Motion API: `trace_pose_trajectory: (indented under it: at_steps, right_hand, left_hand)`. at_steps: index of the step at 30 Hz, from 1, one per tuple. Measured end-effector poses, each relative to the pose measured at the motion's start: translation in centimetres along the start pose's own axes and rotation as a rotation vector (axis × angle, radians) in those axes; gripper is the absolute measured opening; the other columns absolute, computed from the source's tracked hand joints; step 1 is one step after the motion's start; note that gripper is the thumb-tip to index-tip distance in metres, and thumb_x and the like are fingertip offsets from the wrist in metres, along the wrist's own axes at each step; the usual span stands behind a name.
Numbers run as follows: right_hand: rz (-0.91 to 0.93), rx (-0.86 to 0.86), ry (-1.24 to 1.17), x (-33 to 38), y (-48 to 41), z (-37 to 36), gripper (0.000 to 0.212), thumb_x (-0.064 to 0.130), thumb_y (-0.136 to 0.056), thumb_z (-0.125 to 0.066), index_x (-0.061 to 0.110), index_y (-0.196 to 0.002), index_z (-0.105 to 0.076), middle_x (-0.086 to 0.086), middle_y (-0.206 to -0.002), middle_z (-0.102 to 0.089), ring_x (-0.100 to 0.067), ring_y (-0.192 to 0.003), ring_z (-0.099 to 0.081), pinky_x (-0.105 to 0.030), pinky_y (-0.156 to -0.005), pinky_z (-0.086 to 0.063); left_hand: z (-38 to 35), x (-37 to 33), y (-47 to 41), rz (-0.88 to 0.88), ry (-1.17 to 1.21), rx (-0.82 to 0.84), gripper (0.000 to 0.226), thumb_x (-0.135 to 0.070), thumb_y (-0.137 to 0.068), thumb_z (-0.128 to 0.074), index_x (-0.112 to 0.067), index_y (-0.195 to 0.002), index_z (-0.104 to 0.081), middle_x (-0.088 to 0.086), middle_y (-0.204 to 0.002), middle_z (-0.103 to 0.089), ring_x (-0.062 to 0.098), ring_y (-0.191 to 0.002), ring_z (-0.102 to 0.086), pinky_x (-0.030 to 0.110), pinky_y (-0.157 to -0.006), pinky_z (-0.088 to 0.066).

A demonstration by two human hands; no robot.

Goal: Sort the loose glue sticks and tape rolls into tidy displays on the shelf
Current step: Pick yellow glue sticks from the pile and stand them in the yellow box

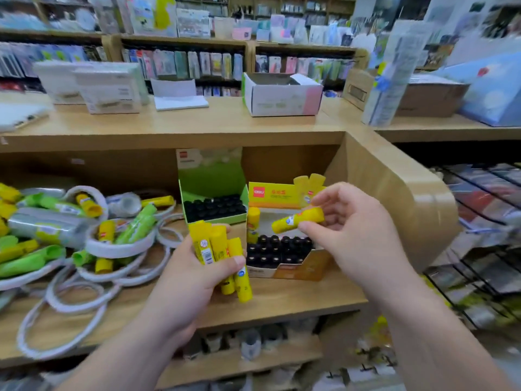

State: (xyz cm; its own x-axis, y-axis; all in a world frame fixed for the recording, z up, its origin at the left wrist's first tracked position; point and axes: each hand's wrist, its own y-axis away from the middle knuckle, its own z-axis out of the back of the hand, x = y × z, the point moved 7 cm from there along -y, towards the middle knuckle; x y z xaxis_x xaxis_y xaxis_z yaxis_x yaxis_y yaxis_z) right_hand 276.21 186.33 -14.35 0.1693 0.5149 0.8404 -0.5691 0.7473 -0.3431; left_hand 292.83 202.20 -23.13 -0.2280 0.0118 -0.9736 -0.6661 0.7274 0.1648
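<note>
My left hand point(194, 266) grips a bundle of three yellow glue sticks point(217, 249) in front of the shelf. My right hand point(352, 221) pinches a single yellow glue stick point(296, 220), held sideways above the yellow display box point(293, 270), which holds rows of black-capped sticks and one upright yellow stick point(253, 224) at its left. Behind it stands a green display box point(211, 193) filled with black caps. On the shelf's left lies a loose pile of green and yellow glue sticks point(135, 227) mixed with white tape rolls point(118, 246).
The wooden shelf board point(296, 303) has a side wall point(394, 198) at right. On the shelf top stand an open white carton point(282, 94), other white boxes point(107, 88) and a cardboard box point(423, 94). A wire rack of packets point(479, 235) is at far right.
</note>
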Motion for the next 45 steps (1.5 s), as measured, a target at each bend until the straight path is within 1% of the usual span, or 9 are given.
trace_pose_trajectory:
  at_steps: [2, 7, 14, 19, 23, 31, 39, 42, 45]
  right_hand:
    - [0.031, 0.024, 0.055, 0.0, -0.8, -0.5, 0.027, 0.013, -0.077, -0.085, 0.028, -0.093, -0.07, 0.006, -0.081, -0.072, -0.012, -0.075, -0.068, -0.027, -0.069, -0.06]
    - [0.054, 0.072, 0.147, -0.8, -1.9, -1.8, 0.027, 0.017, -0.084, -0.081, 0.03, -0.107, -0.077, 0.011, -0.083, -0.071, -0.006, -0.076, -0.066, -0.018, -0.069, -0.057]
    - [0.02, 0.123, 0.347, -0.6, -2.9, -3.6, 0.025, 0.013, -0.086, -0.075, 0.036, -0.097, -0.076, 0.015, -0.08, -0.069, -0.001, -0.076, -0.065, -0.011, -0.068, -0.052]
    - [0.03, 0.088, 0.492, -0.4, -2.9, -4.7, 0.014, 0.025, -0.081, -0.081, 0.036, -0.086, -0.074, 0.013, -0.083, -0.065, -0.006, -0.074, -0.061, -0.031, -0.075, -0.057]
    - [0.042, 0.076, 0.509, 0.1, -2.9, -4.7, 0.025, 0.02, -0.082, -0.082, 0.028, -0.104, -0.075, 0.011, -0.095, -0.066, -0.005, -0.083, -0.063, -0.029, -0.081, -0.058]
    - [0.111, 0.113, 0.545, 1.1, -4.0, -6.0, 0.014, 0.02, -0.081, -0.083, 0.022, -0.094, -0.078, 0.007, -0.092, -0.067, -0.009, -0.081, -0.066, -0.034, -0.079, -0.059]
    - [0.229, 0.119, 0.555, 0.7, -4.2, -7.0, 0.008, 0.012, -0.081, -0.081, 0.014, -0.089, -0.079, 0.002, -0.096, -0.071, -0.016, -0.091, -0.066, -0.041, -0.081, -0.059]
    - [0.208, 0.103, 0.53, 0.4, -4.4, -7.0, 0.008, 0.014, -0.082, -0.08, 0.016, -0.09, -0.079, 0.005, -0.097, -0.067, -0.014, -0.091, -0.065, -0.039, -0.083, -0.058]
    - [0.173, 0.076, 0.533, 0.3, -4.4, -6.8, 0.007, 0.02, -0.085, -0.079, 0.023, -0.09, -0.079, 0.008, -0.093, -0.061, -0.01, -0.085, -0.06, -0.034, -0.079, -0.056]
  left_hand:
    - [-0.3, 0.0, -0.6, -0.025, -0.046, 0.012, 0.044, -0.02, -0.061, -0.083, -0.037, -0.1, -0.07, 0.01, -0.097, -0.077, 0.029, -0.089, -0.073, 0.056, -0.076, -0.057]
    - [0.1, 0.4, -1.6, -0.014, -0.129, 0.085, 0.054, -0.018, -0.06, -0.083, -0.032, -0.11, -0.067, 0.01, -0.097, -0.077, 0.029, -0.092, -0.074, 0.043, -0.073, -0.056]
    - [0.5, 1.3, -2.8, 0.023, -0.159, 0.173, 0.058, -0.019, -0.062, -0.085, -0.03, -0.115, -0.065, 0.004, -0.101, -0.077, 0.024, -0.096, -0.074, 0.043, -0.081, -0.057]
    - [0.6, 1.4, -3.5, 0.057, -0.196, 0.207, 0.048, -0.007, -0.072, -0.087, -0.027, -0.11, -0.067, 0.005, -0.096, -0.077, 0.024, -0.092, -0.074, 0.041, -0.083, -0.058]
    - [0.5, 1.6, -4.0, 0.142, -0.184, 0.28, 0.044, -0.009, -0.073, -0.085, -0.024, -0.11, -0.067, 0.01, -0.098, -0.077, 0.029, -0.095, -0.073, 0.039, -0.072, -0.057]
    - [0.4, 1.5, -3.9, 0.182, -0.161, 0.293, 0.04, -0.008, -0.077, -0.08, -0.023, -0.111, -0.066, 0.014, -0.101, -0.076, 0.027, -0.089, -0.073, 0.026, -0.055, -0.052]
    - [0.0, 1.1, -3.7, 0.119, -0.229, 0.306, 0.044, -0.008, -0.071, -0.088, -0.023, -0.106, -0.066, 0.009, -0.093, -0.077, 0.026, -0.089, -0.074, 0.032, -0.068, -0.056]
    - [-0.3, 0.9, -3.5, 0.081, -0.265, 0.306, 0.038, -0.003, -0.073, -0.084, -0.022, -0.101, -0.065, 0.011, -0.087, -0.075, 0.019, -0.075, -0.071, 0.028, -0.065, -0.057]
    - [0.1, 1.1, -3.7, 0.112, -0.239, 0.279, 0.039, -0.004, -0.073, -0.084, -0.021, -0.103, -0.066, 0.007, -0.087, -0.077, 0.021, -0.079, -0.073, 0.033, -0.071, -0.058]
